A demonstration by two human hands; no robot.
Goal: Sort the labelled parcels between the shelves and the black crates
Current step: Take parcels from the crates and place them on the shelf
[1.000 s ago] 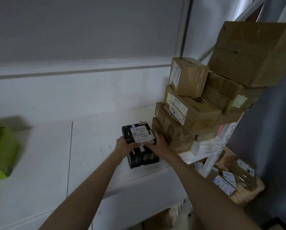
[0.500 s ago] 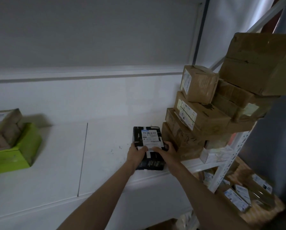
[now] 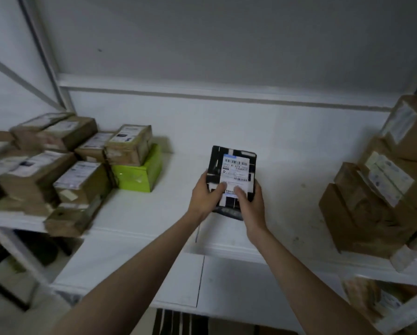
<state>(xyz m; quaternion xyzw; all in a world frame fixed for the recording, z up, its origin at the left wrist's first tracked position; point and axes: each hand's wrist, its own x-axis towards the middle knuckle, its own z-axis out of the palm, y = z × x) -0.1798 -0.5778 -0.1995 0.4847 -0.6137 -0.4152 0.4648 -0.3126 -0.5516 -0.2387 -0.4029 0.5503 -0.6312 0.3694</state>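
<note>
A black parcel [image 3: 234, 163] with a white barcode label on top sits between both of my hands over the white shelf [image 3: 287, 194]. My left hand [image 3: 204, 193] grips its near left side, thumb on the label. My right hand [image 3: 249, 201] grips its near right side, thumb also on the label. Whether the parcel rests on the shelf or is lifted just off it, I cannot tell.
Several brown labelled cartons [image 3: 57, 165] and a lime green box [image 3: 139, 172] are stacked on the shelf's left. More brown cartons [image 3: 376, 197] are piled at the right. A lower shelf at bottom right holds parcels [image 3: 381, 301]. White shelf board lies around the black parcel.
The black parcel has come away from the right-hand stack toward the middle of the shelf, still in both hands. My view has swung left, bringing the left-hand stack into sight.
</note>
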